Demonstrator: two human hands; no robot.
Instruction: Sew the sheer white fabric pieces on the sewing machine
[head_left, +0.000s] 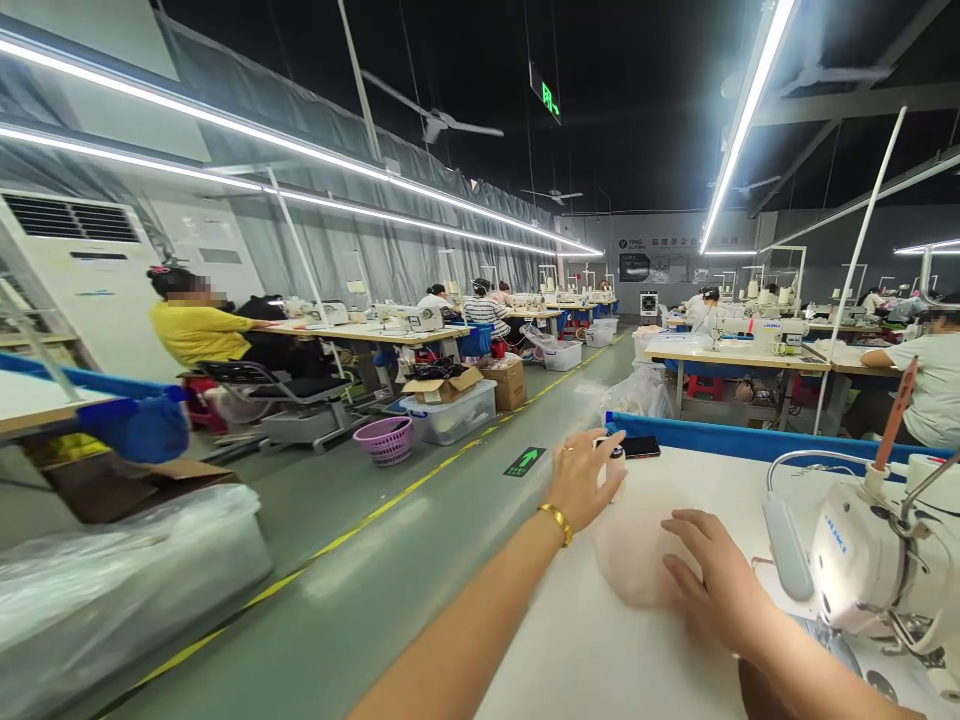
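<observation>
My left hand (583, 482), with a gold bracelet at the wrist, reaches over the left edge of the white sewing table (540, 640). Its fingers are apart, near a small dark-topped object (616, 452) too small to name. Just beyond lies a black phone (641, 447). A pale, sheer piece of fabric (634, 560) lies flat on the table between my hands. Over its right side hovers or rests my right hand (709, 565), fingers spread and slightly blurred; whether it touches the cloth I cannot tell. To its right stands a white sewing machine (847, 550) with its lamp lit.
Blue cloth edging (720, 440) runs along the table's far side. Left of the table is an aisle with a yellow floor line (360, 525). A purple basket (384, 442), a plastic bin (454, 415) and cardboard boxes stand beyond it. Several people sit at other sewing machines.
</observation>
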